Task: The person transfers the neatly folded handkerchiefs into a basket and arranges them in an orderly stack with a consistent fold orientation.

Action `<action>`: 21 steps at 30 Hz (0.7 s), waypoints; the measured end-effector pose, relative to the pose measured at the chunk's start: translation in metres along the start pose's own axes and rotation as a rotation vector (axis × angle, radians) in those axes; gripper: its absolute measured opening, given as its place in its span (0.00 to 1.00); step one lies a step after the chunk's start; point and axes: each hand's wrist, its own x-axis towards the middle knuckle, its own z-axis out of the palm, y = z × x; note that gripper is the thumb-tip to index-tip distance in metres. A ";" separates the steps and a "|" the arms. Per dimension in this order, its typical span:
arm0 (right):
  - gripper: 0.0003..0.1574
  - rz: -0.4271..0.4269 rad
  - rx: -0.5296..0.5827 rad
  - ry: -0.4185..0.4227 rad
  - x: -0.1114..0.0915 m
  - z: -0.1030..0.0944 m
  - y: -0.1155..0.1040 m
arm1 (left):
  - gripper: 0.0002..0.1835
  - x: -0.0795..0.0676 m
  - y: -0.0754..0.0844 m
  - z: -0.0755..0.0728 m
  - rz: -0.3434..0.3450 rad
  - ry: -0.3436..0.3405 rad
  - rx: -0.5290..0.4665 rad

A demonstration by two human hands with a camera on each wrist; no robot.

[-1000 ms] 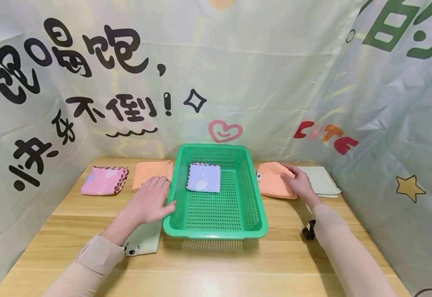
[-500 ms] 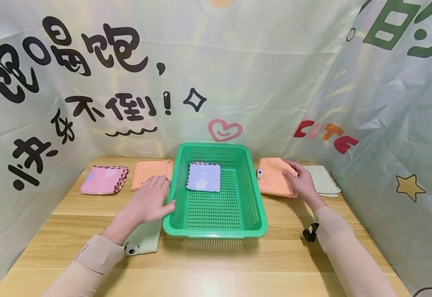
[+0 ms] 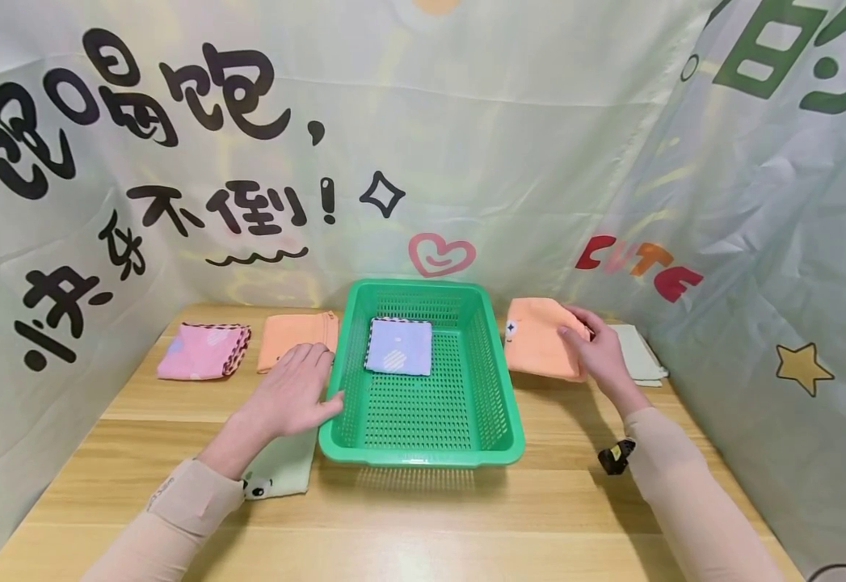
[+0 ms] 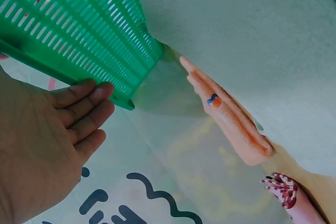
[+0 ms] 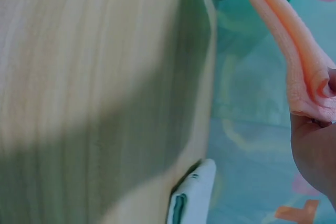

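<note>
On the worktop, the green basket stands just right of my left hand, whose loosely straight fingers touch its rim. Left from my right hand extends the folded orange cloth, pinched and just raised (a shadow lies below), so my grip, I judge, now bears it.

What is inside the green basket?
One folded lavender cloth with a checked edge lies in the green basket, toward its far-left corner. Whatever is directly beneath that cloth is covered and cannot be seen.
</note>
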 end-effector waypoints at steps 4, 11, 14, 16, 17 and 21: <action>0.35 -0.022 -0.025 0.023 0.003 -0.004 0.003 | 0.22 0.000 0.000 0.000 0.000 -0.002 0.000; 0.35 -0.054 0.010 0.055 0.002 -0.009 -0.014 | 0.22 0.001 -0.001 0.000 -0.003 -0.003 0.002; 0.34 -0.070 0.014 0.064 0.000 -0.011 -0.022 | 0.22 0.001 -0.001 0.000 -0.002 -0.005 0.000; 0.34 -0.088 0.014 0.064 0.000 -0.013 -0.027 | 0.22 0.001 0.000 -0.001 -0.001 -0.006 -0.001; 0.34 -0.098 0.016 0.064 0.000 -0.013 -0.030 | 0.22 0.001 0.000 -0.001 0.000 -0.006 -0.001; 0.33 -0.124 0.034 0.066 0.001 -0.015 -0.038 | 0.22 0.000 0.001 -0.001 -0.002 -0.003 -0.003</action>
